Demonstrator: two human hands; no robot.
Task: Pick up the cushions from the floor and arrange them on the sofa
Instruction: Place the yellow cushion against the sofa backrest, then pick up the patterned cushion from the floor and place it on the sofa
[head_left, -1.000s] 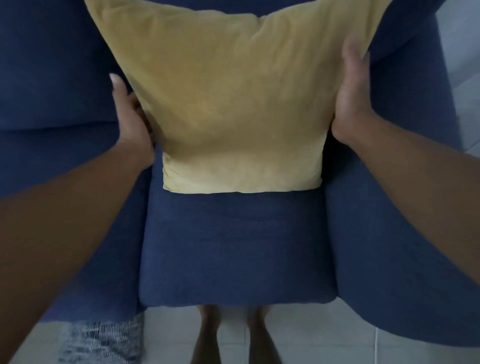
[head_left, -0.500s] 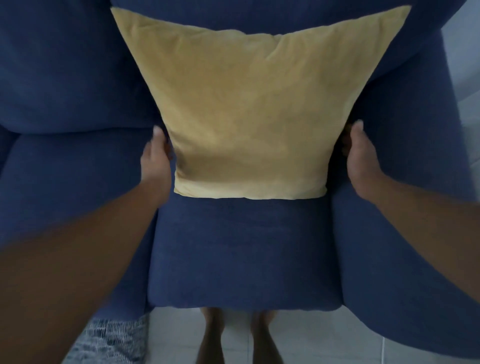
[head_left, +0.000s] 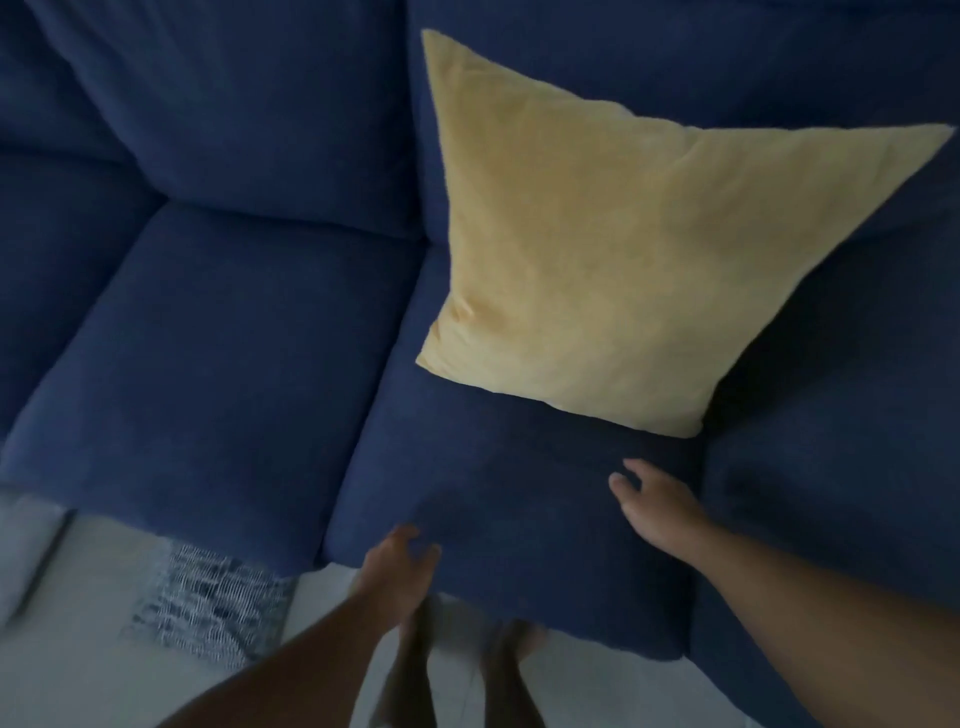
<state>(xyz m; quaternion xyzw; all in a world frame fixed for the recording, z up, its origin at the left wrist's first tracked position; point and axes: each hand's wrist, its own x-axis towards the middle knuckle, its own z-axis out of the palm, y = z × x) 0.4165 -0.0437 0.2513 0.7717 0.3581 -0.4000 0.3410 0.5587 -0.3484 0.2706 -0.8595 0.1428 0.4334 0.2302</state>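
One yellow cushion on sofa, hands empty

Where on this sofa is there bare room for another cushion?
The middle seat, left of the yellow cushion, is bare, as is the backrest behind it. The right seat is crowded: the cushion stands there.

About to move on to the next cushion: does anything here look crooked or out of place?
Nothing on the sofa stands out. The yellow cushion stands propped against the backrest, and both hands, left hand and right hand, are off it. A patterned grey fabric lies on the floor by the sofa front; blur hides what it is.
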